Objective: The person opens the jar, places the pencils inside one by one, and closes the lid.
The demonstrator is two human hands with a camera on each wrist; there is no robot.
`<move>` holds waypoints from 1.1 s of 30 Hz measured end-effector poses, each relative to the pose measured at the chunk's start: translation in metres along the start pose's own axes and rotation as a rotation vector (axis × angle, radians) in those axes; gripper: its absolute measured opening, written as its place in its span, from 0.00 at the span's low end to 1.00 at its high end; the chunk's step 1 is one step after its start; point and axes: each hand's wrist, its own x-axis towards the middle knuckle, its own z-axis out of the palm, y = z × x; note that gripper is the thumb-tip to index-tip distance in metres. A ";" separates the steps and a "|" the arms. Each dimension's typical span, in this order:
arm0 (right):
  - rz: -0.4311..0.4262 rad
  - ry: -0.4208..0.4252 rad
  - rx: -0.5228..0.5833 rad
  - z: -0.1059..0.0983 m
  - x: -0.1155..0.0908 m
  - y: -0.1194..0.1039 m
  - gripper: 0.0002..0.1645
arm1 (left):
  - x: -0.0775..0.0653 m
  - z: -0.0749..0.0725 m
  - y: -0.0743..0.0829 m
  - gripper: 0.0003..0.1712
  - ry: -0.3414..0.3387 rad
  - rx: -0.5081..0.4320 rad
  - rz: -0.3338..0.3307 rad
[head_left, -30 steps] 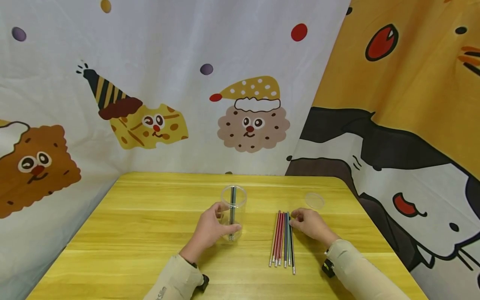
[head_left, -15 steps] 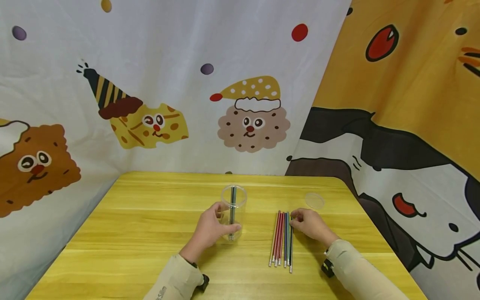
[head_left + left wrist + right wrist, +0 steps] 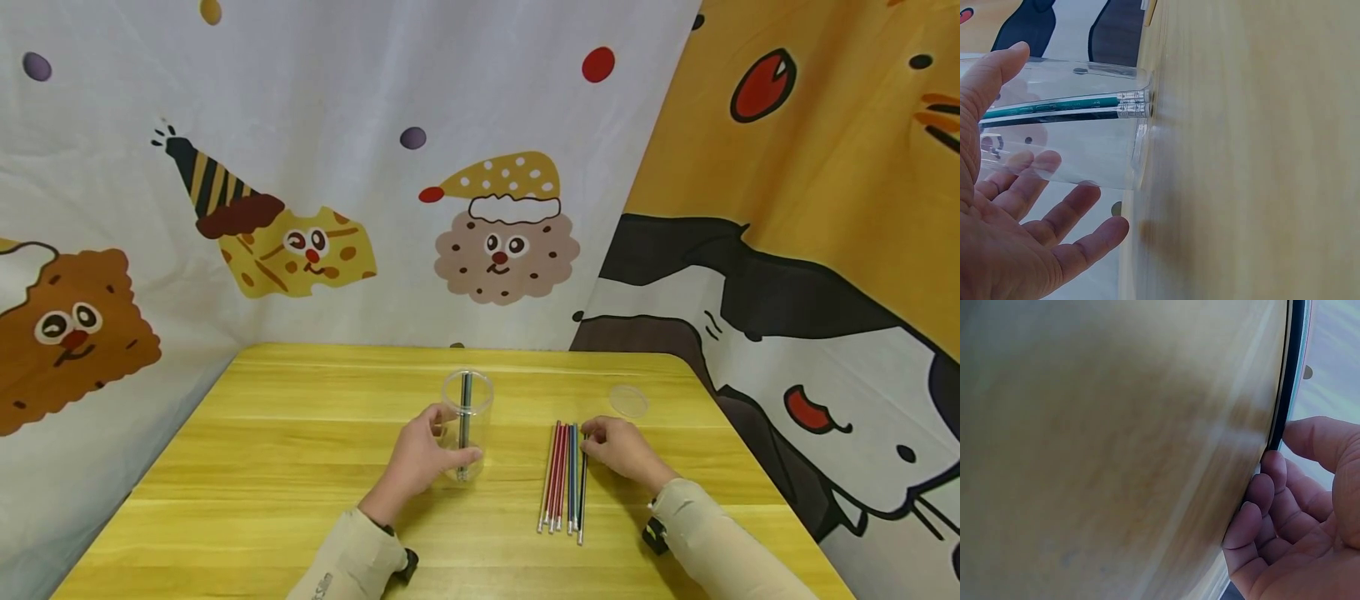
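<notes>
A clear plastic cup (image 3: 480,429) stands upright on the table with two pencils inside, a green pencil (image 3: 1054,109) and a dark pencil (image 3: 1054,117), eraser ends down. My left hand (image 3: 423,454) holds the cup from its left side, thumb in front and fingers behind. At the right edge of a row of loose pencils (image 3: 558,479), my right hand (image 3: 618,450) pinches a black pencil (image 3: 582,500) near its far end. In the right wrist view, the thumb and index finger meet on this black pencil (image 3: 1286,369). The row has red, blue and other pencils, eraser ends toward me.
A clear round lid (image 3: 628,401) lies flat on the table beyond my right hand. The wooden table (image 3: 300,392) reaches back to a printed cloth (image 3: 330,125) with cartoon figures.
The black pencil's near end has swung left, so it lies straighter now, with a small gap beside the blue pencils. My left hand and the cup have stayed still.
</notes>
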 end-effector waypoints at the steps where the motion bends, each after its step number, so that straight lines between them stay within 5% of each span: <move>1: 0.000 0.000 0.000 0.000 0.000 0.000 0.19 | 0.000 0.000 0.000 0.41 0.000 -0.003 -0.001; 33: 0.020 0.006 -0.003 0.001 -0.001 -0.002 0.18 | 0.000 0.001 0.000 0.41 0.003 -0.012 -0.002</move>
